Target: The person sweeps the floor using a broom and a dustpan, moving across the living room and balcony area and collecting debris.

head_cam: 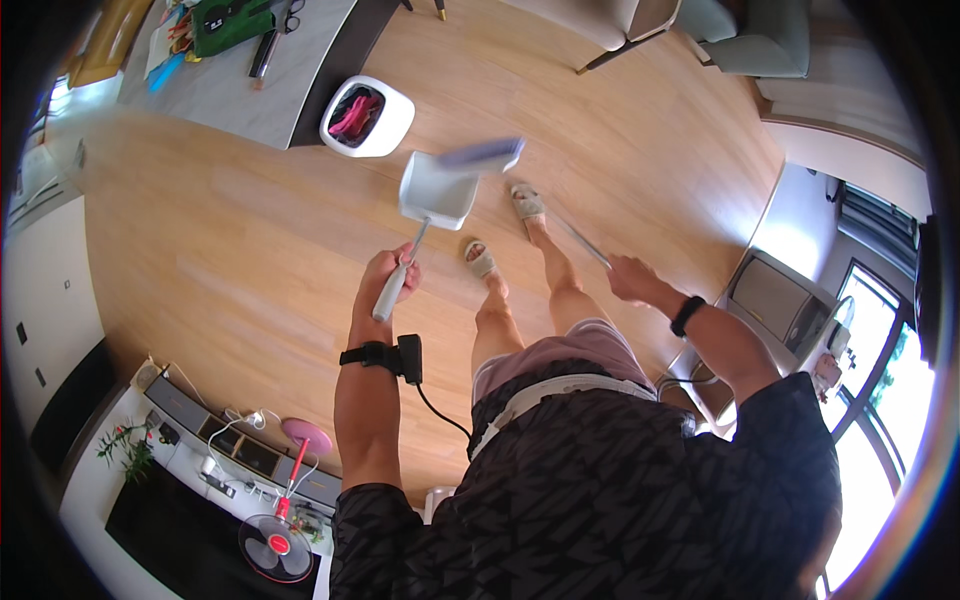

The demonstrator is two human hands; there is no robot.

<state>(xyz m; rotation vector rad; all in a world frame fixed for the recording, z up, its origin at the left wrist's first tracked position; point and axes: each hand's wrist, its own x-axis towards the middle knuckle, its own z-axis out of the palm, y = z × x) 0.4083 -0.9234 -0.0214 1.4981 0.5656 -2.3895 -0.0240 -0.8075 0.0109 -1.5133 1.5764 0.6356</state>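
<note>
My left hand (395,274) is wrapped around the pale grey handle of a long-handled dustpan (439,196). The pan hangs ahead of my feet, and no debris can be made out in it. My right hand (634,280) grips the thin grey stick of a broom (484,156). The broom head, blurred, with bluish-purple bristles, is at the far right edge of the pan and overlaps it in view; whether they touch I cannot tell. Part of the broom stick fades out near my right foot.
A white waste bin (391,120) with a dark liner and pink contents stands beside a grey-topped table (247,112). A red pedestal fan (278,545) is at lower left, by a low cabinet with cables. Chairs (600,22) stand at the top right on the wood floor (225,247).
</note>
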